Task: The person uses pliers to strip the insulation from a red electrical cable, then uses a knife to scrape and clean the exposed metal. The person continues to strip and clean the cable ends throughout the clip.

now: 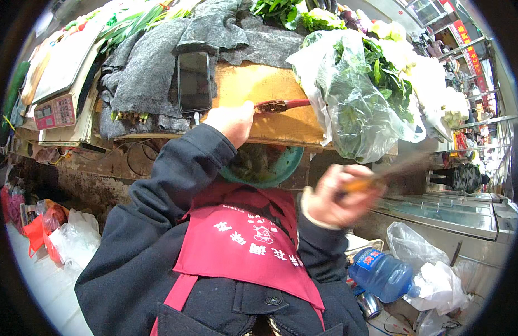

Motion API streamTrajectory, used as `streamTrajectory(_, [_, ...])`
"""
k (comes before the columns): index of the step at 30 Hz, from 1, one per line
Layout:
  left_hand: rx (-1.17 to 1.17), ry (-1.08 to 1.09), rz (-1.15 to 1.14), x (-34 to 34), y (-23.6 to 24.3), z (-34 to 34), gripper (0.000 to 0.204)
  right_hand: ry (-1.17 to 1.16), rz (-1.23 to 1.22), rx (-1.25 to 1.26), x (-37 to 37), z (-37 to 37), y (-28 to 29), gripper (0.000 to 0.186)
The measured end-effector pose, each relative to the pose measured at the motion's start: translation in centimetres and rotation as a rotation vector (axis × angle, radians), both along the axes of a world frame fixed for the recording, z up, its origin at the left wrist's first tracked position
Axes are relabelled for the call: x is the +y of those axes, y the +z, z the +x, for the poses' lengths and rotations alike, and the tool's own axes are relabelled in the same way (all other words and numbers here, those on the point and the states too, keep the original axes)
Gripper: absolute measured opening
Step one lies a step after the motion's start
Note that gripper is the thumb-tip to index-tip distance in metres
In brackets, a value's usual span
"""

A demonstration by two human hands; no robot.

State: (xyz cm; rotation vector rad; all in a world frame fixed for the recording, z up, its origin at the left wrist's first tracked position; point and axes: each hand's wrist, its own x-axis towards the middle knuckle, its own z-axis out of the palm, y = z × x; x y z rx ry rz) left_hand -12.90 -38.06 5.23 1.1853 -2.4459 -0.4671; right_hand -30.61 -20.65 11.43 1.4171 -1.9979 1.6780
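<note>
Here's the right hand at four o'clock of centre, clamped round the orange handle of a tool, its far end a brown blur pointing to two o'clock. The left hand, at eleven o'clock, curls against the near end of a long red and brown thing above the board; whether the fingers are closed on it, I cannot tell.

Edges now: the board's front edge runs across just above centre, with the green bowl below it, partly behind the left sleeve. Bare wood lies between the left hand and the plastic bag of leafy greens at one o'clock, which bulges over that edge, just above the right hand. Grey cloth covers the ten o'clock side, a phone on it, near the left wrist. Right hand and tool are out in the air, past the board's edge.

Writing: white characters and a small drawing on the red apron at six; a blue label with red characters on the water bottle at four; red signs with characters at two; pink keypad on the scale at nine, too small to read.
</note>
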Motion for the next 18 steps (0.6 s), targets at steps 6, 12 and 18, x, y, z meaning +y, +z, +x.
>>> streamTrajectory(6, [-0.039,-0.008,-0.013,0.1,0.5,0.1,0.014,0.173,0.456,0.187,-1.5,0.5,-0.1,0.075])
streamTrajectory(12, [-0.007,-0.002,-0.006,0.0,0.2,0.1,0.015,-0.118,-0.281,-0.205,1.1,0.4,1.4,0.06])
streamTrajectory(18, [0.079,-0.027,-0.114,0.0,0.0,0.1,0.015,0.211,0.696,0.23,-2.1,1.2,-0.3,0.073])
